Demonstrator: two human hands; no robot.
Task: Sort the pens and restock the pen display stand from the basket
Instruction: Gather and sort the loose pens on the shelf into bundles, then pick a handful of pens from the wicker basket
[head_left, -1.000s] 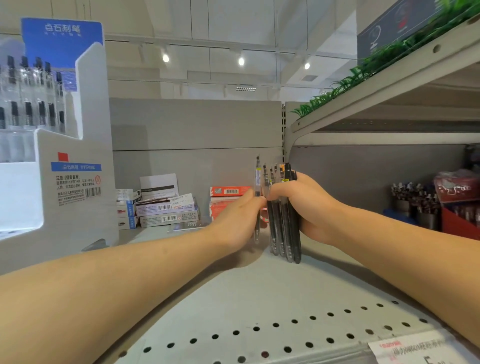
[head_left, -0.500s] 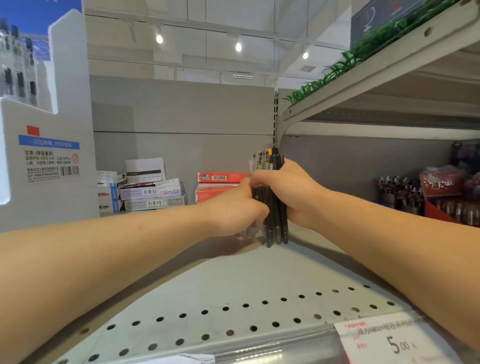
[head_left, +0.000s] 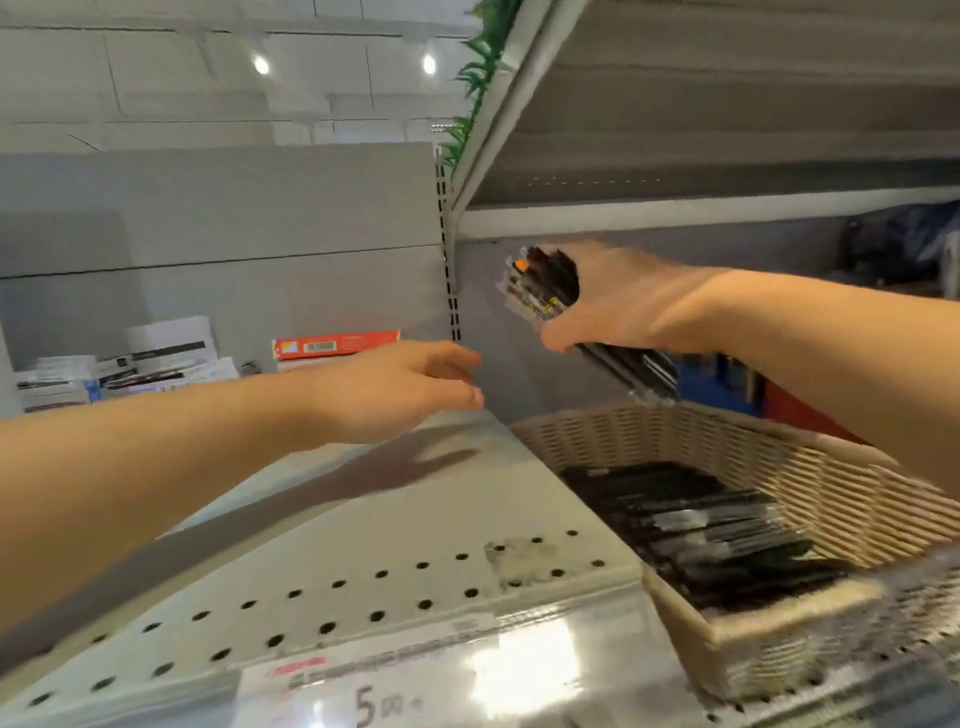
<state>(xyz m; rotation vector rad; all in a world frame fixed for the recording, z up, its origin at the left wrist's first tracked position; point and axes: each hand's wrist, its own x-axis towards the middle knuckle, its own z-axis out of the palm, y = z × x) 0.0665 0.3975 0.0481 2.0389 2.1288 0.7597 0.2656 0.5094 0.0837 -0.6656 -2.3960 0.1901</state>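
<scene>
In the head view, the right hand (head_left: 618, 301) gripped a bundle of pens (head_left: 550, 291), fingers curled round the middle of it, and held it tilted in the air above the far end of the woven basket (head_left: 810, 467). The bundle's capped ends pointed up and to the left, its lower ends slanted down toward the basket's back rim without touching it. The left hand (head_left: 405, 389) hung free over the perforated shelf (head_left: 363, 571), fingers loosely extended and holding nothing, well apart from the bundle.

That was the change from half a second earlier: then both hands had been closed together round the bundle, standing it upright on the shelf as if squaring the ends. Now the left hand had let go and the right alone had carried the bundle rightward. The view had swung with it, so the basket had come into sight and the white display stand had dropped out of frame on the left.

More dark pens (head_left: 711, 530) lay in a layer on the basket's floor, blurred by motion. A red box (head_left: 337, 344) and some white boxes (head_left: 166, 353) sat at the back of the shelf, and a price label (head_left: 384, 696) ran along its front edge.

Judging from this, the squaring-up step looked finished. Whether the bundle was headed into the basket or only passing over it could not be told, and the stand remained to be restocked.
</scene>
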